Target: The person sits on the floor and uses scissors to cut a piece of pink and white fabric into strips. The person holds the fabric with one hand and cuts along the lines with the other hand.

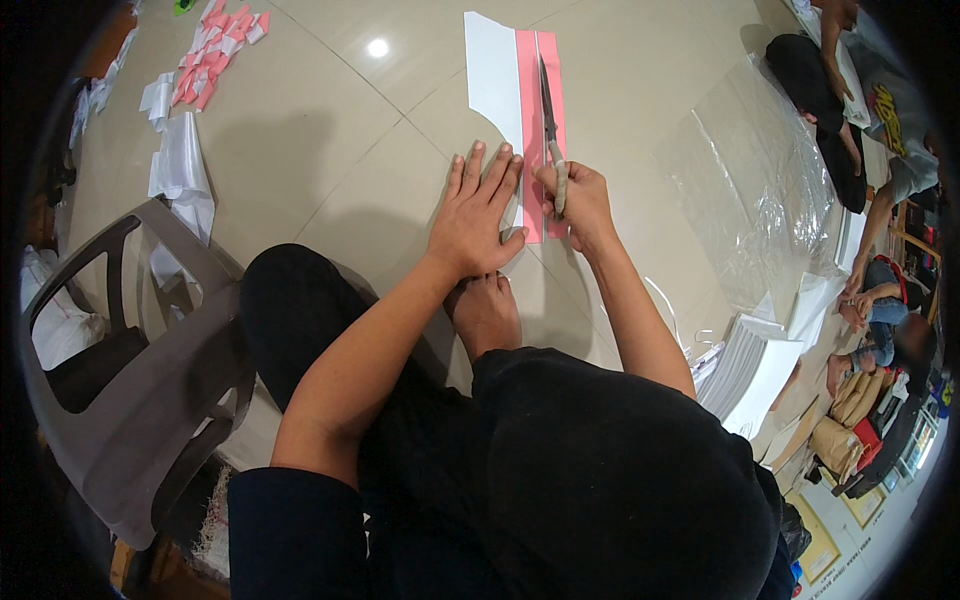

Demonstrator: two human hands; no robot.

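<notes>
A pair of scissors (pixel 552 130) is in my right hand (pixel 584 203), its blades pointing away from me along a pink strip (pixel 530 90) on the floor. A narrow pale line runs down the pink beside the blades. My left hand (pixel 478 212) lies flat with fingers spread, at the edge of a white piece (pixel 492 80) that borders the pink on its left. The white piece has a curved lower left edge. Whether it is paper or cloth I cannot tell.
Pink and white scraps (pixel 212 52) lie at the far left, near white sheets (pixel 183 165). A grey plastic chair (pixel 150 370) stands left. To the right are clear plastic film (pixel 740 170) and a stack of white sheets (pixel 752 370). Other people (pixel 880 290) sit along the right side.
</notes>
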